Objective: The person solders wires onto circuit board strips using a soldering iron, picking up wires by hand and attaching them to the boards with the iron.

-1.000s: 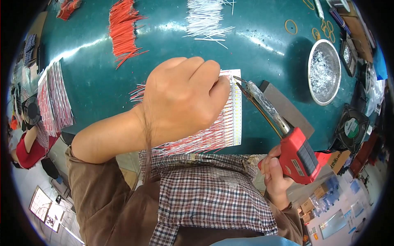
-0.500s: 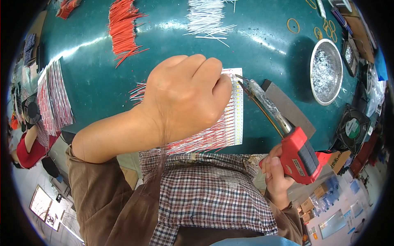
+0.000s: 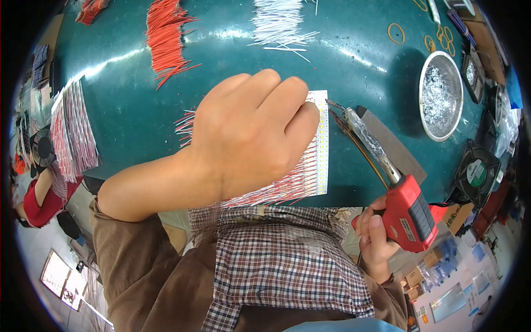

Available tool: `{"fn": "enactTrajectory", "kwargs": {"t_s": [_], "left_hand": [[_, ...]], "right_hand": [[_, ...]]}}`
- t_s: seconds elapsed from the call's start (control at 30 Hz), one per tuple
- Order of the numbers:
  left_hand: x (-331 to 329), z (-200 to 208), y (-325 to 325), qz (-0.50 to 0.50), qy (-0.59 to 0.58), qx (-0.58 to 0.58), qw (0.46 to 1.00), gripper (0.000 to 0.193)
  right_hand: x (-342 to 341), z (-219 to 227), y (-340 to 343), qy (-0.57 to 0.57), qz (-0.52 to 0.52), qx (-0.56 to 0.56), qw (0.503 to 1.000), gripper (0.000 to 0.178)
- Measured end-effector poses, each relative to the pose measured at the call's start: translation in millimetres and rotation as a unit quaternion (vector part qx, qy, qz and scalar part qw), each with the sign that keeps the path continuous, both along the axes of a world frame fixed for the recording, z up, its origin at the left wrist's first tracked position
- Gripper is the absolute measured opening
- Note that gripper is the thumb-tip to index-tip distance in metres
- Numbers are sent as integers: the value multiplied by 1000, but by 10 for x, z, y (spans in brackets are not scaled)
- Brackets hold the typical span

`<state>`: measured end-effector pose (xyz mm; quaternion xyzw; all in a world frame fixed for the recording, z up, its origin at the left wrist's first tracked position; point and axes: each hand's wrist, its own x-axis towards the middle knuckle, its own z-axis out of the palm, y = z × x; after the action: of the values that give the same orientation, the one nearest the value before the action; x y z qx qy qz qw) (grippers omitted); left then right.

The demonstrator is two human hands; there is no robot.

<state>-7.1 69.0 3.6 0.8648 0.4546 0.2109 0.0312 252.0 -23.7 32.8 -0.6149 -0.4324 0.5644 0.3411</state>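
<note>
In my right hand (image 3: 378,235) is a red-and-black soldering gun (image 3: 412,216), gripped by its handle. Its long metal barrel points up and left, and the tip sits just off the right edge of a white circuit board panel (image 3: 322,166). Rows of thin red and white wires (image 3: 276,191) run leftward from the panel. My left hand (image 3: 251,124) is closed above the panel, back of the hand up, thumb and index finger near the panel's upper right part. Whatever its fingertips pinch is hidden beneath the hand.
Bundles of red wires (image 3: 166,39) and white wires (image 3: 278,25) lie at the back. A metal bowl (image 3: 441,97) and a grey block (image 3: 387,141) stand on the right, near a black fan (image 3: 474,171). Finished-looking wired strips (image 3: 77,130) hang at left; a co-worker's red sleeve (image 3: 37,205) shows beyond.
The soldering gun has moved slightly right, and its tip has come off the panel's edge. My left hand's fingers have shifted a little to the right.
</note>
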Motion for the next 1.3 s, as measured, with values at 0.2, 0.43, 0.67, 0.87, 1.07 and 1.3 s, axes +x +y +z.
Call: {"fn": "enactTrajectory", "kwargs": {"t_s": [0.2, 0.43, 0.67, 0.87, 1.07, 1.3], "left_hand": [[-15, 1, -21, -12, 15, -23, 1000, 31], [-20, -39, -10, -20, 9, 7, 1000, 32], [-7, -46, -1, -13, 11, 21, 1000, 29], [0, -55, 4, -11, 11, 25, 1000, 28], [4, -41, 4, -11, 10, 14, 1000, 26], [-4, -38, 1, -15, -6, 31, 999, 27]], "right_hand": [[15, -23, -24, -1, 15, 15, 1000, 22], [25, -38, -41, -21, 30, 4, 999, 18], [28, -43, -10, 7, 41, -15, 999, 13], [-14, -17, 8, -5, 23, -29, 999, 13], [15, -18, 18, 31, -8, 14, 999, 14], [1, 2, -19, 5, -4, 9, 1000, 19]]}}
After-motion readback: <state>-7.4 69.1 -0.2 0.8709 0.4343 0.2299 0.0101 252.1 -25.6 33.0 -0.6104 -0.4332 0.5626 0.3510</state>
